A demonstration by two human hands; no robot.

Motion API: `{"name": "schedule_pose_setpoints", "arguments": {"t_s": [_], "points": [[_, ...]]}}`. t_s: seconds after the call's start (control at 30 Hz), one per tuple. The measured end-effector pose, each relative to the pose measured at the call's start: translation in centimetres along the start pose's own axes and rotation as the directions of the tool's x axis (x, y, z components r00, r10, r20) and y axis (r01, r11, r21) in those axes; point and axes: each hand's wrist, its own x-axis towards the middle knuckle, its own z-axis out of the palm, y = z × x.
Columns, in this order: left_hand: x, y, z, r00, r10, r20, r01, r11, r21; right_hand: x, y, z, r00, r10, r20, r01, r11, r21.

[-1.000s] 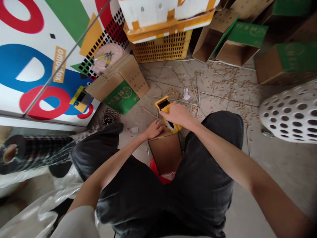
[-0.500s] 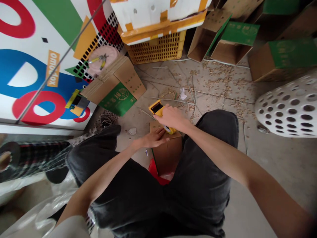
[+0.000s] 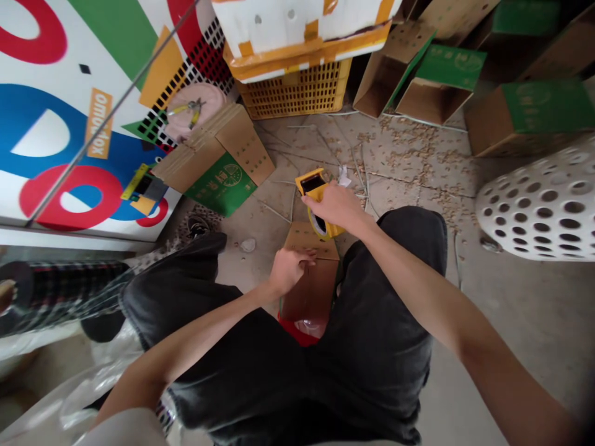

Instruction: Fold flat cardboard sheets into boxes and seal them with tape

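Lifted off the box since the earlier frame, the yellow tape dispenser sits just above it at frame centre, wrapped tightly in the right hand. The left hand lies open on the cardboard box; a slackened grip could drop the dispenser.

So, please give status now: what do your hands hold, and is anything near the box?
Right hand gripping yellow tape dispenser above box. Left hand resting on brown cardboard box. Red plastic bag at box's near end; dark shorts close beside.
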Motion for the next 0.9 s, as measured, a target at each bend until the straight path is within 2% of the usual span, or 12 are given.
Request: {"name": "schedule_pose_setpoints", "arguments": {"t_s": [0.1, 0.27, 0.33, 0.47, 0.67, 0.73, 0.9], "points": [[0.6, -0.1, -0.5, 0.999, -0.040, 0.010, 0.040, 0.997, -0.059, 0.3, 0.4, 0.2, 0.995, 0.079, -0.055, -0.079, 0.997, 0.002], [1.7, -1.0, -2.5, 0.996, -0.064, 0.065, 0.070, 0.991, -0.111, 0.6, 0.7, 0.5, 0.997, 0.058, -0.048, -0.059, 0.998, -0.014], [2.0, -1.3, -3.1, 0.992, -0.053, 0.117, 0.069, 0.987, -0.143, 0.5, 0.7, 0.4, 0.998, 0.052, -0.038, -0.053, 0.998, -0.020], [2.3, -1.5, -3.6, 0.971, 0.023, 0.238, 0.024, 0.981, -0.193, 0.4, 0.6, 0.4, 0.998, 0.047, -0.033, -0.048, 0.999, -0.021], [2.2, -1.4, -4.3, 0.932, 0.240, 0.273, -0.185, 0.960, -0.212, 0.3, 0.6, 0.4, 0.999, 0.027, -0.032, -0.028, 0.999, -0.025], [2.3, -1.6, -4.6, 0.924, 0.267, 0.273, -0.212, 0.953, -0.215, 0.3, 0.7, 0.4, 0.999, 0.018, -0.039, -0.019, 1.000, -0.025], [2.6, -2.1, -4.9, 0.914, 0.268, 0.306, -0.193, 0.947, -0.255, 0.3, 0.8, 0.5, 0.999, 0.026, -0.044, -0.026, 1.000, 0.000]]}}
